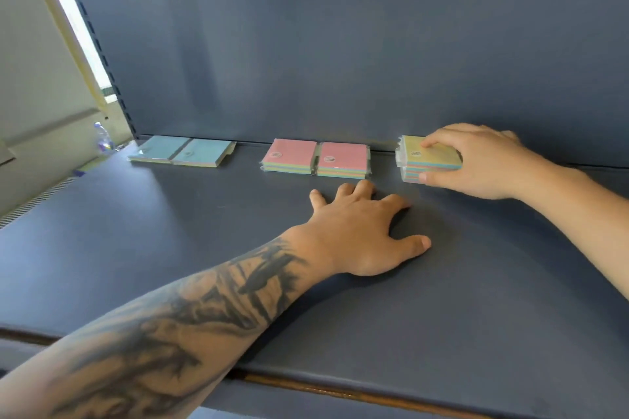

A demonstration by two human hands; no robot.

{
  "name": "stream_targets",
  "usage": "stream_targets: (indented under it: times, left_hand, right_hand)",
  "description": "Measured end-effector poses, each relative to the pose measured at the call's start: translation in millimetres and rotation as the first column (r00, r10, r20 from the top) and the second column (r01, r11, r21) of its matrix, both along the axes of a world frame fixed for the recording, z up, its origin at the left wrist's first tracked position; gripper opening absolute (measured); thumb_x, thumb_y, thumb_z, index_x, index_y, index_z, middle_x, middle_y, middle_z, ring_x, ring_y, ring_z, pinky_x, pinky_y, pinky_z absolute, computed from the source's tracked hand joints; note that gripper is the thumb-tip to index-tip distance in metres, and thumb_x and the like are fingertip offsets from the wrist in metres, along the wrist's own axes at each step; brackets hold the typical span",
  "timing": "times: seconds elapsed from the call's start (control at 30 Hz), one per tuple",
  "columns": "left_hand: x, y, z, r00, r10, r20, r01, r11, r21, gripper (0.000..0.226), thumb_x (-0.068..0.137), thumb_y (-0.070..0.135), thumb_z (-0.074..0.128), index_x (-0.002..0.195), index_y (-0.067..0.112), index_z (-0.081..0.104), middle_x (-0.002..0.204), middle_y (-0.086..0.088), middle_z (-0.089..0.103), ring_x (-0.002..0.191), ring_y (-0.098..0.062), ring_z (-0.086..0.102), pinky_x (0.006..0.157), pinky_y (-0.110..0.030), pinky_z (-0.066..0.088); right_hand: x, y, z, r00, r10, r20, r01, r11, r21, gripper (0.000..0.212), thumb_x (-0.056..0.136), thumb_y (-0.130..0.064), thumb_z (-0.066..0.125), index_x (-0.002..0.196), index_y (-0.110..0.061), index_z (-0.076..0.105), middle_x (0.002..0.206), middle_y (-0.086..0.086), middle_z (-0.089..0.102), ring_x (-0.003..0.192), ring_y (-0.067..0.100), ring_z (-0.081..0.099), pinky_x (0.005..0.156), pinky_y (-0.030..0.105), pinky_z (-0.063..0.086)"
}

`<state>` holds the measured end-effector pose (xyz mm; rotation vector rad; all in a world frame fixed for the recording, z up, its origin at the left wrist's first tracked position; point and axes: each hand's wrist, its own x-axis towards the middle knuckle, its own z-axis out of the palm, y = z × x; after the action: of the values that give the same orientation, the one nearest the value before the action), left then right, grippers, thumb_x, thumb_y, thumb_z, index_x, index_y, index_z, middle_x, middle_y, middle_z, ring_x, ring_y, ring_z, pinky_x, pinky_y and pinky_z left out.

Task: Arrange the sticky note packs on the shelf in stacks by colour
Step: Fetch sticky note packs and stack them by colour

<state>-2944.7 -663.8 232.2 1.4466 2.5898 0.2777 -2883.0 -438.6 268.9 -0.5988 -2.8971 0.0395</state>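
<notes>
A: Any writing you can read on those packs?

B: No. Each of the two pink-topped packs (316, 158) carries a small round sticker near its front left corner, and there is faint print on the yellow-topped pack (429, 154), but all of it is too small and blurred to make out.

A: Where do the packs sit?

B: All along the back of the blue shelf (170, 248), close to its rear wall. At the left, two blue-topped packs (183, 150) lie flat side by side, touching. In the middle, the pink-topped pair stand side by side, each in clear wrap, with coloured layers showing along the front edges. At the right, the yellow-topped pack lies on another pack beneath it, a small stack well apart from the pink ones.

A: And the hands?

B: The right hand (476, 163) grips that stack: fingers (439, 141) curled over the top, thumb pressed against the front edge. The left hand (360, 231) lies palm down on the shelf in front of the pink packs, fingers spread and holding nothing, its tattooed forearm reaching in from the lower left.

A: Any containers?

B: Only a clear plastic bottle (103, 138) past the shelf's left end; I cannot tell what is in it.
</notes>
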Motion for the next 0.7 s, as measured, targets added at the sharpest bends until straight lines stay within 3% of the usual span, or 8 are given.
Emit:
stream_targets:
  times: [0.2, 0.47, 0.7]
  left_hand:
    - [2.0, -15.4, 11.5, 0.996, 0.087, -0.014, -0.088, 0.996, -0.020, 0.067, 0.091, 0.078, 0.043, 0.146, 0.040, 0.045, 0.152, 0.001, 0.043, 0.144, -0.031, 0.035, 0.112, -0.069, 0.021]
    - [97.9, -52.8, 26.8, 0.968, 0.240, -0.077, -0.239, 0.971, 0.025, 0.068, 0.091, 0.079, 0.043, 0.148, 0.041, 0.043, 0.153, 0.000, 0.045, 0.141, -0.034, 0.042, 0.115, -0.064, 0.027]
    - [269.8, -44.0, 19.9, 0.961, 0.261, -0.086, -0.254, 0.963, 0.089, 0.060, 0.094, 0.072, 0.047, 0.144, 0.038, 0.050, 0.144, -0.001, 0.052, 0.134, -0.032, 0.049, 0.110, -0.056, 0.036]
  right_hand:
    - [23.8, -28.3, -9.2, 0.974, 0.026, -0.227, -0.011, 0.998, 0.069, 0.073, 0.082, -0.067, 0.065, 0.147, -0.040, 0.047, 0.157, -0.001, 0.042, 0.142, 0.029, 0.042, 0.110, 0.047, 0.032]
    - [119.1, -62.9, -11.0, 0.989, 0.095, -0.110, -0.093, 0.995, 0.019, 0.069, 0.082, -0.080, 0.047, 0.138, -0.041, 0.054, 0.154, -0.006, 0.047, 0.140, 0.024, 0.044, 0.108, 0.046, 0.035]
    - [296.1, -63.0, -23.9, 0.978, 0.179, -0.111, -0.190, 0.976, -0.105, 0.056, 0.089, -0.076, 0.043, 0.134, -0.044, 0.055, 0.154, -0.009, 0.046, 0.141, 0.021, 0.043, 0.113, 0.050, 0.031]
